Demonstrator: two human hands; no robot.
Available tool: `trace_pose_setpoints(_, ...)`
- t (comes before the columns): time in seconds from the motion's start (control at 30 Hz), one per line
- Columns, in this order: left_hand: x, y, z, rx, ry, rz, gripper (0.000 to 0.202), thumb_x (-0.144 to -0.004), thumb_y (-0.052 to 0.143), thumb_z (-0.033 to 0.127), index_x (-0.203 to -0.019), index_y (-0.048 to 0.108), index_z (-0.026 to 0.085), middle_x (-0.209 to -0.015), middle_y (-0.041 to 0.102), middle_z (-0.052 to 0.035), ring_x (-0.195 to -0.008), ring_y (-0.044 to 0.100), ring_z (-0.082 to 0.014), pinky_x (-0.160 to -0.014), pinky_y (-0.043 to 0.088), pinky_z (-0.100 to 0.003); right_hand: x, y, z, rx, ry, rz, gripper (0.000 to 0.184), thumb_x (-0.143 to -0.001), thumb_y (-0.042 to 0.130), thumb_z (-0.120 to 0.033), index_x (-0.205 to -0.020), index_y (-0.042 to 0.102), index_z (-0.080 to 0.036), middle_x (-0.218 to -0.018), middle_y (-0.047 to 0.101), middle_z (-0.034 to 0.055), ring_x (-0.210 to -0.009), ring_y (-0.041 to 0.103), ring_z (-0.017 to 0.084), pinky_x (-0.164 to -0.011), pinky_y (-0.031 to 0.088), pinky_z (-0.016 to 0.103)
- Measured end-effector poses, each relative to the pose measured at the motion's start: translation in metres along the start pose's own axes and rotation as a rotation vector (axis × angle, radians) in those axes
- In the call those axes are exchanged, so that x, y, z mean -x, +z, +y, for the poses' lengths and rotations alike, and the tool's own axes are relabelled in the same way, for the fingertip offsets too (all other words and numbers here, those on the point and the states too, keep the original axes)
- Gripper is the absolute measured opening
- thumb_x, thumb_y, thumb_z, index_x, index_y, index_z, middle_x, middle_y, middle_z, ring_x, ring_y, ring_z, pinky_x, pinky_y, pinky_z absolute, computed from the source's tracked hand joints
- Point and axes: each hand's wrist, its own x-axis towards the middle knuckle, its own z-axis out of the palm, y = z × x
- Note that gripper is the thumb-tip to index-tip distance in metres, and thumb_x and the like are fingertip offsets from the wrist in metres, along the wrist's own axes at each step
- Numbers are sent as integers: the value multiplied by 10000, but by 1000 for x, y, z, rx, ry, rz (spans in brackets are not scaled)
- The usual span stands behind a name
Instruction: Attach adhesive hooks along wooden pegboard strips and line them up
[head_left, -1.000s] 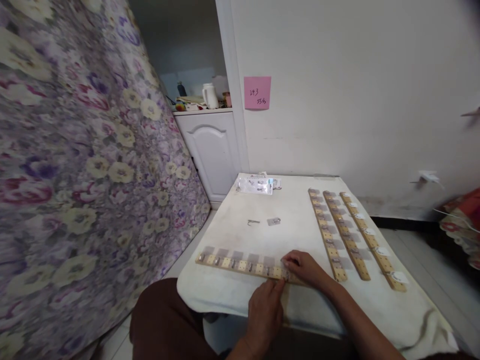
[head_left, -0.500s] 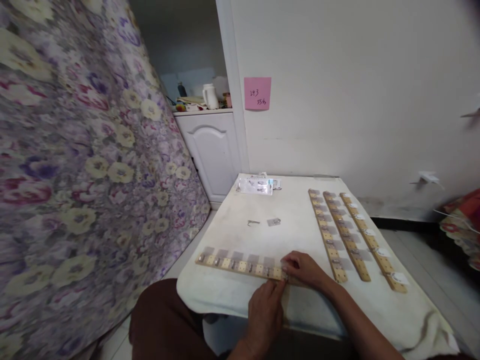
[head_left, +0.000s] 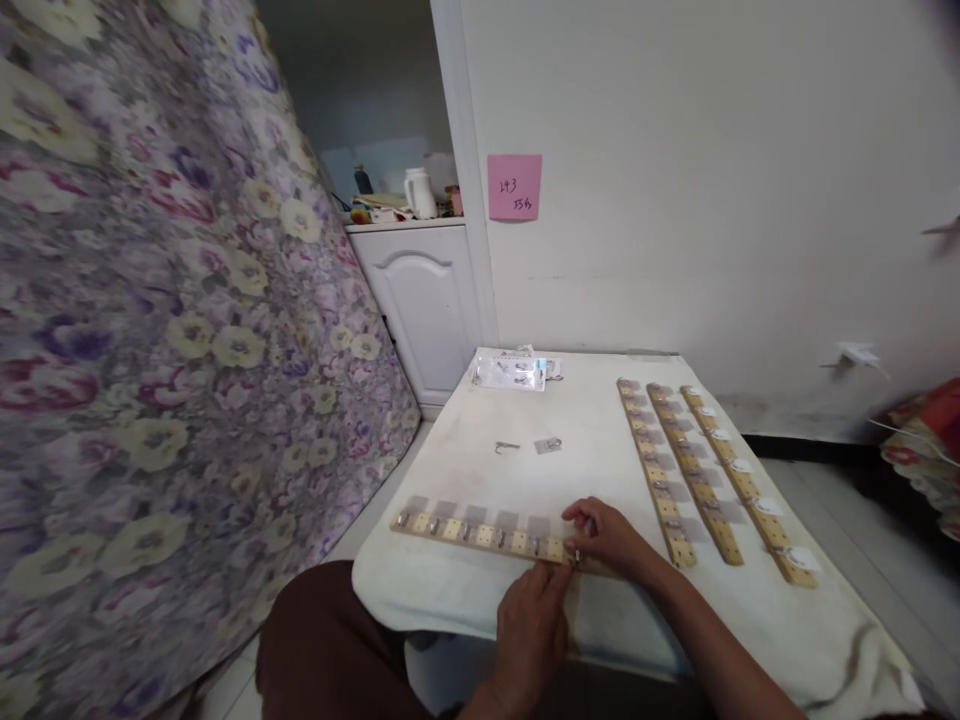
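A wooden strip (head_left: 480, 534) with rows of small holes lies along the table's near edge. Several silvery metal pieces, each with a clear plastic card (head_left: 505, 521), are set along it. At its right end, my right hand (head_left: 611, 540) has thumb and fingers curled around another small metal piece (head_left: 577, 557); its card is mostly hidden by the fingers. My left hand (head_left: 531, 615) is closed at the strip's front edge, its fingertips pressed beside that same piece. Farther back lie a loose silvery hook (head_left: 507, 447) and a clear card with a metal piece (head_left: 548, 445).
Three more wooden strips with cards, a left one (head_left: 656, 480), a middle one (head_left: 694, 475) and a right one (head_left: 750, 490), lie on the right of the white-covered table (head_left: 465, 430). Clear packaging (head_left: 510, 372) sits at the back. A floral curtain (head_left: 187, 350) hangs at left.
My right fingers have shifted and lifted slightly at the strip's right end, so the small metal piece shows more plainly. The left hand stays pressed in place.
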Motion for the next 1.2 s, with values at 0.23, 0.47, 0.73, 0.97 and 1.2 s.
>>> trace_pose_setpoints(0.23,-1,2,-2,22,27,26,654,-733,397,26,-1340,374,268,-1101,562,-67,-973,535,-209,-798,471,-343,-3,3,2,-25,45,0,346,-621,679,-193,-966,654,-204,-844,581,-4,-680,498,128,-630,387,244)
trace_pose_setpoints(0.47,0,1,-2,52,-3,24,668,-705,420,30,-1324,406,284,-1086,567,-57,-989,536,-202,-836,468,-335,0,-1,5,-61,-21,-17,308,-640,701,-234,-941,663,-183,-864,597,20,-736,523,148,-661,397,250)
trace_pose_setpoints(0.73,1,2,-4,49,29,44,629,-729,400,37,-1318,403,258,-1150,553,-74,-1009,534,-217,-841,473,-359,1,-4,4,-124,-50,-16,269,-692,667,-286,-933,660,-168,-816,614,26,-688,531,144,-625,408,249)
trace_pose_setpoints(0.97,0,0,-2,44,16,39,635,-725,398,30,-1316,410,264,-1103,561,-72,-983,543,-213,-820,477,-352,2,-4,3,-98,-27,-22,269,-664,688,-279,-909,650,-173,-789,621,18,-683,543,144,-611,409,241)
trace_pose_setpoints(1.2,0,-3,-1,63,13,16,641,-740,384,29,-1332,383,275,-1129,549,-65,-1015,526,-212,-847,465,-353,2,-2,4,-121,9,-37,240,-657,688,-266,-867,629,-167,-720,612,-4,-648,541,133,-583,398,229)
